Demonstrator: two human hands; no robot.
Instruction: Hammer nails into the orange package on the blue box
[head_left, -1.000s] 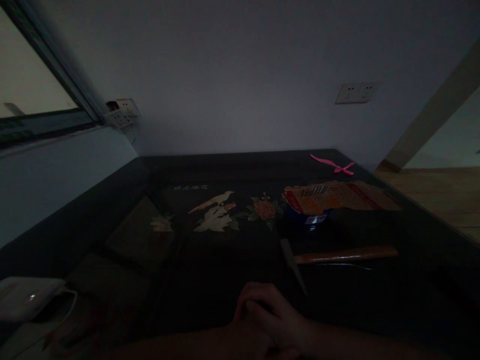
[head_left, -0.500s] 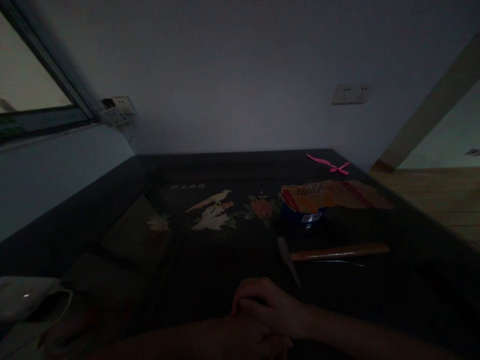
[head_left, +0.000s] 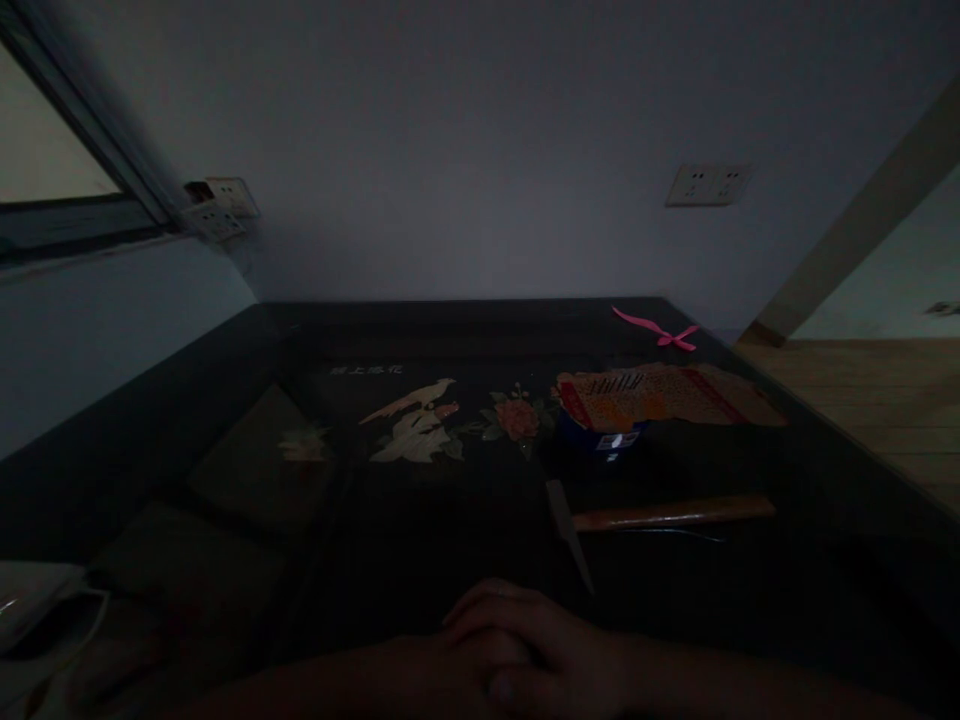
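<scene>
In the head view my left hand (head_left: 480, 660) and my right hand (head_left: 551, 640) are folded together at the bottom centre. The right fingers lie over the left hand. Both are closed, and no object shows in them; the dim light hides some of the fingers. Just beyond them a hammer (head_left: 675, 514) lies on the dark table (head_left: 420, 530), its long narrow head (head_left: 568, 535) towards the left and its wooden handle to the right. A thin metal rod (head_left: 686, 533) rests along the near side of the handle. Neither hand touches these tools.
Behind the hammer, several nails (head_left: 616, 383) lie on a piece of printed cardboard (head_left: 675, 393), which partly covers a blue round container (head_left: 600, 432). A pink ribbon (head_left: 664, 334) is near the far right corner. A white object (head_left: 37, 590) sits at the left. Walls stand behind and left.
My right hand has shifted slightly left and settled more flatly over the left, closing the gap under its fingers. The view has shifted a little; the tools look unmoved on the table.
</scene>
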